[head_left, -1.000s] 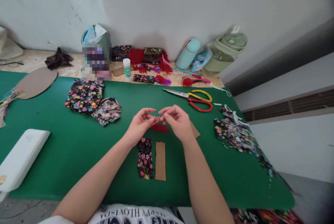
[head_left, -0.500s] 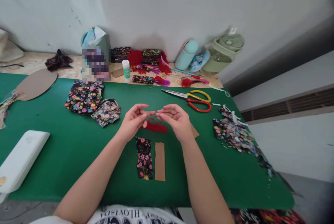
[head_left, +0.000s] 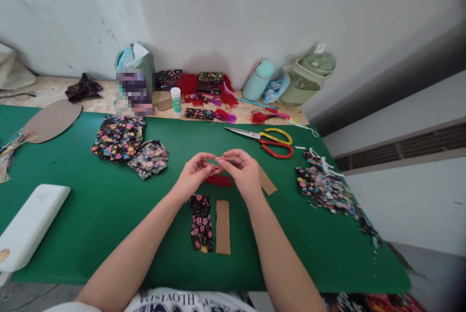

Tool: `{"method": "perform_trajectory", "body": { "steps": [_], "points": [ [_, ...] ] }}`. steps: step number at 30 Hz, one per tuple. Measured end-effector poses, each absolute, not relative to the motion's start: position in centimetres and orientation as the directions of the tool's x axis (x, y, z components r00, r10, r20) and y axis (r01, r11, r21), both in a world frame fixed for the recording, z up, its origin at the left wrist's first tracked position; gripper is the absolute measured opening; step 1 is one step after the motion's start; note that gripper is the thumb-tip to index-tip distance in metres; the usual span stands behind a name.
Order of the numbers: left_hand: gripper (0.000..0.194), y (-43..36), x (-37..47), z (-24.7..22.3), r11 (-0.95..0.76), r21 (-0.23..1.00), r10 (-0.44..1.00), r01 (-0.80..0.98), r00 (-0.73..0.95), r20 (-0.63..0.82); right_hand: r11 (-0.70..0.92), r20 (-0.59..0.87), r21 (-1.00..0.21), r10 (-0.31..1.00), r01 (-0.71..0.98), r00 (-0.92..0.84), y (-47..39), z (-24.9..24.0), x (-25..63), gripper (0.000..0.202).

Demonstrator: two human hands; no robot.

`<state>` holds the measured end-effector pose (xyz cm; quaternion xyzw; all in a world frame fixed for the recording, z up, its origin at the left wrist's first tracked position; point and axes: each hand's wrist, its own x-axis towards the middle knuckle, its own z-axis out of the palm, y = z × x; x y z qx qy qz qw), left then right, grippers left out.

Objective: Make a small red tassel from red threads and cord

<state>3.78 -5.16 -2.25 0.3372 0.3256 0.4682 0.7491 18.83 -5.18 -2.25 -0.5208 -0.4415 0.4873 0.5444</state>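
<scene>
Fingertips pinched, my left hand [head_left: 196, 171] and my right hand [head_left: 241, 169] meet over the middle of the table. Thin red thread runs up to them from a red tassel [head_left: 220, 181], which lies just below and is partly covered by the fingers. Exactly how the thread sits between the fingertips is too small to tell. Nearer to me, a black floral fabric strip [head_left: 201, 224] lies beside a brown cardboard strip [head_left: 223, 227]. Another cardboard strip [head_left: 268, 184] shows partly behind my right wrist.
Scissors [head_left: 251, 133] with yellow and red handles lie beyond my right hand. Fabric scraps [head_left: 327, 188] are heaped at right, folded floral fabric [head_left: 119, 137] at left. A glue stick [head_left: 176, 103], a bottle [head_left: 258, 80] and a jug [head_left: 307, 79] stand along the back. A white device [head_left: 34, 227] lies front left.
My hands have drawn together, and their fingertips now touch or overlap. They cover more of the red tassel, while more of the cardboard strip behind my right wrist shows.
</scene>
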Motion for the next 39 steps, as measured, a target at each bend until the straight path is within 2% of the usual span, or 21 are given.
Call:
{"method": "perform_trajectory", "body": {
  "steps": [8,17,21,25,29,32,39],
  "points": [
    [0.034,-4.7,3.4,-2.8,0.284,0.857,0.938,-0.430,0.308,-0.156,0.131,-0.011,-0.947,0.898,-0.292,0.441,-4.6,-1.3,19.7,0.035],
    [0.029,-4.3,2.7,-2.7,0.241,0.917,0.954,-0.317,0.250,-0.164,0.331,0.038,-0.855,0.807,-0.399,0.589,-4.2,-0.7,23.6,0.030],
    [0.034,-4.4,2.9,-2.6,0.235,0.912,0.968,-0.336,0.163,-0.189,0.247,0.049,-0.890,0.887,-0.383,0.458,-4.7,-0.2,23.7,0.030],
    [0.037,-4.5,3.1,-2.7,0.254,0.914,0.966,-0.317,0.137,-0.221,-0.017,-0.075,-0.947,0.982,-0.320,0.171,-5.3,-0.2,21.6,0.033],
    [0.038,-4.5,3.2,-2.6,0.266,0.911,0.964,-0.316,0.116,-0.241,-0.182,-0.186,-0.941,0.982,-0.285,-0.015,-5.7,-1.1,19.3,0.035],
    [0.040,-4.6,3.2,-2.4,0.285,0.904,0.958,-0.319,0.123,-0.258,-0.269,-0.260,-0.921,0.963,-0.283,-0.070,-5.7,-2.0,18.3,0.040],
    [0.041,-4.7,3.2,-2.3,0.293,0.901,0.956,-0.319,0.126,-0.266,-0.292,-0.283,-0.899,0.956,-0.325,-0.076,-5.5,-3.2,17.6,0.041]
  ]
}}
